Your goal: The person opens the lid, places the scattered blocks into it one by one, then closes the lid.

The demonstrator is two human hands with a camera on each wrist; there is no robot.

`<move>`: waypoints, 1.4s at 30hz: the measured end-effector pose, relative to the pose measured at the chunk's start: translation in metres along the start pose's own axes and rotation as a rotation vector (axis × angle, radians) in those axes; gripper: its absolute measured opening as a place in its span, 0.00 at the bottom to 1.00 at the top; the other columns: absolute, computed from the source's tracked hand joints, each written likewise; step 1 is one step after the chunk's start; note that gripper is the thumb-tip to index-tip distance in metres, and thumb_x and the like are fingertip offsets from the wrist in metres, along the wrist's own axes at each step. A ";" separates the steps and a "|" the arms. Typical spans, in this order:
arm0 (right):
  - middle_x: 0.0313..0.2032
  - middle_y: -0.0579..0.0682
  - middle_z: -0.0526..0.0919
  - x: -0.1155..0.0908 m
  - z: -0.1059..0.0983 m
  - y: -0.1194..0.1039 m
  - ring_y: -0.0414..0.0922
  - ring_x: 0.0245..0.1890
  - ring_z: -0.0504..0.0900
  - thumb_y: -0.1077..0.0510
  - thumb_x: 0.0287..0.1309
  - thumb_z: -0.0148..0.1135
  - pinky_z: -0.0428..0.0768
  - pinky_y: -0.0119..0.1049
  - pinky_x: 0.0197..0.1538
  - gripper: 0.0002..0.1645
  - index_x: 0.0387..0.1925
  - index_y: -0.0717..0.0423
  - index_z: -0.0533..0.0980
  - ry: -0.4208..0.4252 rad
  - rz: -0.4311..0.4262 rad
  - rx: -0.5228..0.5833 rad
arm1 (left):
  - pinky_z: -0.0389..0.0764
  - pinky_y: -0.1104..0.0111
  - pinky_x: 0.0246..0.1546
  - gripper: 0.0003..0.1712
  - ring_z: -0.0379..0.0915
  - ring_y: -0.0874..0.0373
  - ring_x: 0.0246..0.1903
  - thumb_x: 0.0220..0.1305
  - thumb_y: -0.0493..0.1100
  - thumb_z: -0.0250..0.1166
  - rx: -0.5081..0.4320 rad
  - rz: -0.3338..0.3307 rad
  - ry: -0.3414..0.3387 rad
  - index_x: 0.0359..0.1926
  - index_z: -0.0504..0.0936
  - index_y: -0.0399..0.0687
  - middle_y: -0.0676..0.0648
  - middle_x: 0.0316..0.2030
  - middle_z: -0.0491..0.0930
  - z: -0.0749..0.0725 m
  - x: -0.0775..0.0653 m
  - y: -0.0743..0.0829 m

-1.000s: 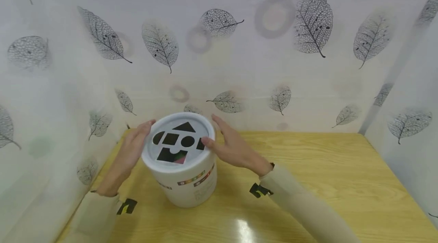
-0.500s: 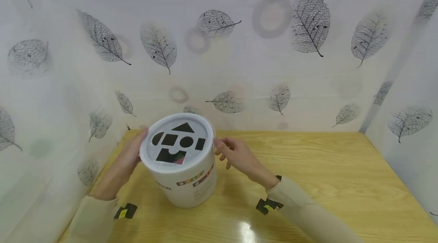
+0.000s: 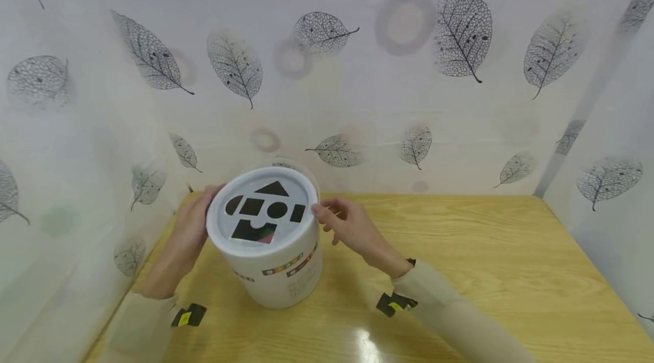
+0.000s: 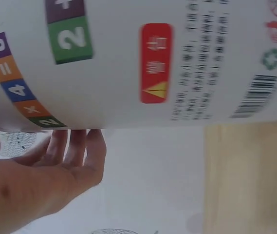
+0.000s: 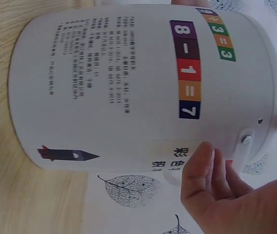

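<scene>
A white bucket (image 3: 286,280) with coloured number strips stands at the left of the table, its white lid (image 3: 288,235) on. Several dark shapes mark the lid. My left hand (image 3: 186,229) holds the bucket's left side; in the left wrist view its fingers (image 4: 95,151) touch the wall. At the right rim, my right hand (image 3: 355,232) has its thumb against the lid's edge, the other fingers curled beside it. A handle end (image 5: 246,140) is fixed to the bucket near those fingers. Whether they touch the handle is hidden.
The wooden table (image 3: 470,272) extends to the right of the bucket. Pale curtains (image 3: 368,90) with leaf prints hang behind it and along both sides. A dark band with a small camera mount (image 3: 395,303) hangs at the right wrist.
My right thumb has come off the lid's top to its right edge, and the spread fingers have curled. A clear arc now shows behind the lid. My left hand has shifted slightly along the side.
</scene>
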State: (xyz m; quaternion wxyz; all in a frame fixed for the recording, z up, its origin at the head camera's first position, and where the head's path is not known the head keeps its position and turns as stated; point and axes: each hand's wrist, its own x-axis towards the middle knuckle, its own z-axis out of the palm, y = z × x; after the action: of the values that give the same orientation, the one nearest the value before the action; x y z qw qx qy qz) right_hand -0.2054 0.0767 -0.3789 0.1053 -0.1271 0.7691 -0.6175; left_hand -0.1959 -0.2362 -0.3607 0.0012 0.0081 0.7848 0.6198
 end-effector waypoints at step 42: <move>0.71 0.53 0.63 -0.128 -0.123 0.055 0.28 0.65 0.64 0.58 0.43 0.84 0.90 0.44 0.46 0.67 0.79 0.37 0.53 0.063 -0.260 -0.331 | 0.61 0.46 0.77 0.89 0.63 0.61 0.72 0.31 0.53 0.90 0.061 0.383 -0.393 0.80 0.31 0.75 0.64 0.75 0.58 0.186 -0.045 -0.009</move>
State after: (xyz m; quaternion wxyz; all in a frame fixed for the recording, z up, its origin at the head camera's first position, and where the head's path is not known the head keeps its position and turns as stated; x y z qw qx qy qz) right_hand -0.1270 0.2439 -0.4058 -0.0219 -0.2214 0.8400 -0.4949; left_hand -0.1485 -0.0577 -0.4134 0.0360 0.2767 0.7718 0.5713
